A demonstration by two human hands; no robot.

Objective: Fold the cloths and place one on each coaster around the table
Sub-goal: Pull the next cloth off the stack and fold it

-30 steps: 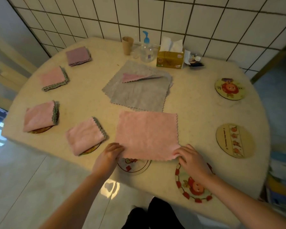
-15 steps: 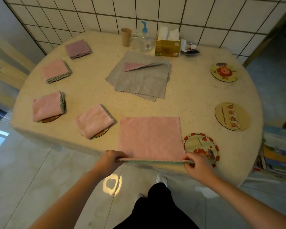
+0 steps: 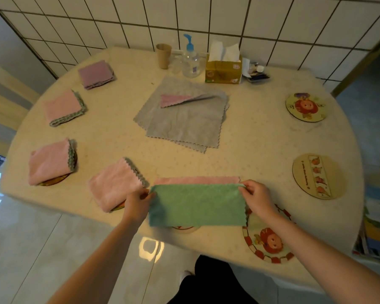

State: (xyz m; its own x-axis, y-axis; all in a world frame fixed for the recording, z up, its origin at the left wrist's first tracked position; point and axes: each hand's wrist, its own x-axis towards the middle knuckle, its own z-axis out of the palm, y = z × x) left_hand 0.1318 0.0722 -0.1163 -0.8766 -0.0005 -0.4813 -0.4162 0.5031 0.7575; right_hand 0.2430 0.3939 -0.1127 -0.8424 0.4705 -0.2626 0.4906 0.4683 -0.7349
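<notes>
The green cloth (image 3: 196, 206) covers nearly all of a coaster (image 3: 184, 228) (just a sliver pokes out at its near edge). The folded pink cloths hide most of their coasters too. Small stuff (image 3: 255, 72) beside the tissue box (image 3: 223, 70) is too blurry to make out.

Round bench (image 3: 246, 145) with a pale cream, speckled top, set against a wall of white square tiles (image 3: 272, 20) with dark grout lines. At upper left, a plain grey wall panel (image 3: 7, 44) meets the tiling along a dark edge; pale wooden slats (image 3: 2, 102) stand just beside the bench on that side. The floor (image 3: 42, 249) is of large glossy light tiles and carries a bright reflected patch of light (image 3: 150, 249) below the near bench edge. At right, a wooden frame (image 3: 360, 62) borders a greyer floor area, with a stack of coloured printed matter (image 3: 375, 233) lower down.
</notes>
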